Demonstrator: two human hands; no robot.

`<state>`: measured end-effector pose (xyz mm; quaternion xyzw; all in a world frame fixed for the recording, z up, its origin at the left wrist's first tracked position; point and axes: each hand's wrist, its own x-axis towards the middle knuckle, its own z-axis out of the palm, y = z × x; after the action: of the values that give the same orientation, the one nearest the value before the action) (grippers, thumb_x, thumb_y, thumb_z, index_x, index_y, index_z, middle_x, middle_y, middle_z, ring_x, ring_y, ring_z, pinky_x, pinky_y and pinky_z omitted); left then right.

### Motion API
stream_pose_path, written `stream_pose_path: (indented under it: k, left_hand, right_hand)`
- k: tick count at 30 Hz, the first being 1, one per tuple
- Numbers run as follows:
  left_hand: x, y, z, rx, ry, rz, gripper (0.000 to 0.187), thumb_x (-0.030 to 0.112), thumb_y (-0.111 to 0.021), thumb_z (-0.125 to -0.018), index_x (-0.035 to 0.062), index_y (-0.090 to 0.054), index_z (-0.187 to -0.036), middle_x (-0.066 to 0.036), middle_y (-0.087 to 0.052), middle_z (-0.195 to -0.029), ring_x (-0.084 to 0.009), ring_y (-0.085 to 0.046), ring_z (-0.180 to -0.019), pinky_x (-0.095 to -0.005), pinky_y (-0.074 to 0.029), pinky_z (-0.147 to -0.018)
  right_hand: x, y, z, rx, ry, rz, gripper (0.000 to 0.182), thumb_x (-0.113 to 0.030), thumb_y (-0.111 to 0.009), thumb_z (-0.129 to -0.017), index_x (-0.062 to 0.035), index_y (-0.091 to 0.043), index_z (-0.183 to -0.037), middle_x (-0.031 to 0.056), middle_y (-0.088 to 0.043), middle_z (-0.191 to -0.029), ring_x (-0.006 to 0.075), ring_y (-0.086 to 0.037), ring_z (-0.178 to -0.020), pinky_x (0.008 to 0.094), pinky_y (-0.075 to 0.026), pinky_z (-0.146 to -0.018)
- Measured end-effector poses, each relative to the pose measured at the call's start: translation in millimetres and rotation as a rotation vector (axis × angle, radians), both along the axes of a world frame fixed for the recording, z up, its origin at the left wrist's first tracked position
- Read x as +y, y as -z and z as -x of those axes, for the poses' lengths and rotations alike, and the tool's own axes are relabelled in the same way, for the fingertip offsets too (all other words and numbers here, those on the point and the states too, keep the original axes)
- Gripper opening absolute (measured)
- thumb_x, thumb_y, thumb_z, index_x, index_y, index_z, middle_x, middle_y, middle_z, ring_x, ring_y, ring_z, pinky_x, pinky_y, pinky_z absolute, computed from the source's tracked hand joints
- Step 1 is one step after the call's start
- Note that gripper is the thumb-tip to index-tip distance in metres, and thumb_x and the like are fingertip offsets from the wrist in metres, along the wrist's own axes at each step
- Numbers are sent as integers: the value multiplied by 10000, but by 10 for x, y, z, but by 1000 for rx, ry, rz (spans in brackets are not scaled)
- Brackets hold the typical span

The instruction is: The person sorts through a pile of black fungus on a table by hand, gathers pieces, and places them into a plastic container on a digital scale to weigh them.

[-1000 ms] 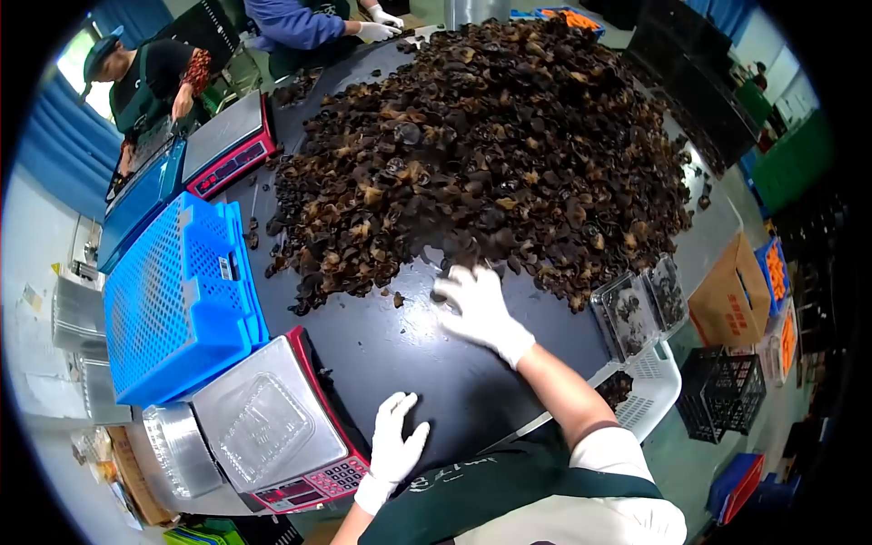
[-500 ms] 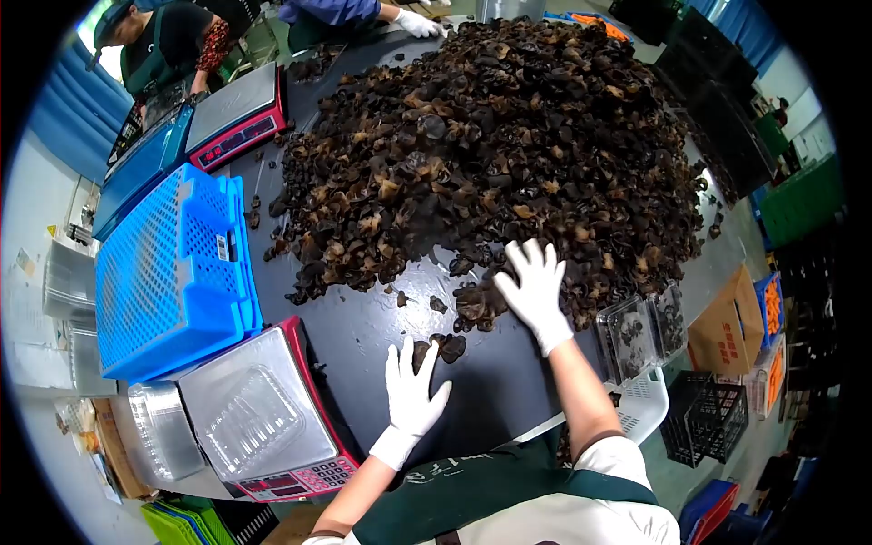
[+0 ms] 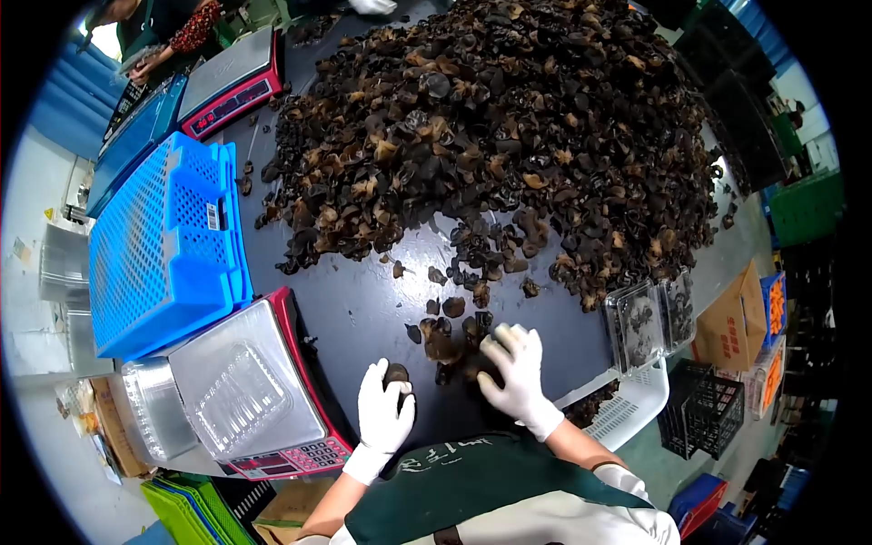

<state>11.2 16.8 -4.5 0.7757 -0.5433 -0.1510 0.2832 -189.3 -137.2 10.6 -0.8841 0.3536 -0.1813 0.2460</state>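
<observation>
A large heap of dark brown wood ear mushrooms covers the far part of the table. Loose wood ears lie in a small group close to me, between my two hands. My left hand, in a white glove, is closed on a dark wood ear between thumb and fingers. To the right, my white-gloved right hand rests at the edge of the small group, its thumb apart from its bent fingers. Its fingertips touch the pieces there, partly blurred.
Left of me stands a red scale with a clear plastic tray on it. Beyond it are a blue crate and another scale. Clear trays and a white basket sit at right. A co-worker stands far left.
My right hand has come back from the heap towards me, with several wood ears now nearer. My left hand has moved down and left and closed on a piece.
</observation>
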Motion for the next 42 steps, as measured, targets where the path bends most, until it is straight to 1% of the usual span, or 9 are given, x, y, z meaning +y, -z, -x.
stream_pose_path:
  k: [2,5,8,13,16,24,31,38,42]
  left_hand:
    - [-68,-35,55,47,-52,-6,388,138,-693,-765,102,-625,-1145,-247,-413,-1415,-454,-406,-1280,-499,-333,-1076]
    - [-352,-76,67,19,47,36,474,146,-596,-856,142,-555,-1329,-230,-366,-1460,-473,-339,-1324,-511,-288,-1098]
    - [-543,2,7,-94,150,-33,434,160,-610,-851,146,-587,-1284,-224,-354,-1470,-475,-339,-1313,-516,-281,-1100]
    - [-245,84,-48,-73,209,-46,316,211,-689,-779,156,-664,-1089,-194,-469,-1376,-470,-389,-1267,-542,-321,-1060]
    - [-90,2,-4,76,158,30,409,179,-711,-756,132,-644,-1157,-224,-434,-1395,-459,-389,-1279,-524,-320,-1069]
    - [209,-186,-22,136,-77,46,629,113,-760,-713,40,-518,-1289,-298,-397,-1380,-449,-412,-1263,-482,-338,-1065]
    - [414,-151,43,162,-27,-121,879,261,-799,-673,39,-380,-1413,-342,-307,-1415,-469,-362,-1284,-483,-334,-1063]
    - [538,-129,51,201,-34,-303,961,306,-794,-690,82,-282,-1471,-279,-277,-1429,-439,-382,-1250,-472,-381,-1010]
    - [528,-72,30,172,2,-298,952,280,-805,-678,62,-305,-1458,-274,-267,-1429,-446,-359,-1257,-462,-357,-1051]
  right_hand:
    - [76,73,-67,108,142,33,593,-237,-715,-701,-41,-551,-1236,209,-395,-1403,448,-331,-1282,570,-242,-1055]
    - [356,134,-210,173,-280,15,572,-317,-664,-779,-131,-532,-1304,163,-426,-1394,458,-306,-1310,612,-223,-1072]
    - [592,260,-287,18,-561,-98,433,-294,-666,-783,-182,-620,-1199,59,-504,-1329,338,-373,-1301,606,-235,-1079]
    - [63,59,-274,-354,-125,-53,151,-92,-662,-747,-127,-699,-889,37,-678,-874,262,-625,-850,402,-483,-786]
    - [-319,208,-218,-167,202,-2,136,-109,-657,-817,-75,-678,-947,96,-641,-861,300,-612,-806,372,-501,-726]
    - [-655,-12,-493,72,80,-212,54,-108,-640,-818,-73,-625,-856,93,-601,-825,278,-621,-747,354,-514,-694]
    - [-851,388,-1463,134,-75,249,85,-13,-602,-761,-51,-580,-833,119,-605,-864,296,-617,-846,379,-509,-736]
    - [-953,345,-1854,-207,-155,-11,132,11,-567,-760,-40,-605,-876,134,-595,-876,318,-588,-880,402,-487,-804]
    - [-782,471,-1996,91,-222,25,162,-12,-548,-775,-43,-661,-887,140,-595,-938,337,-576,-910,419,-494,-827]
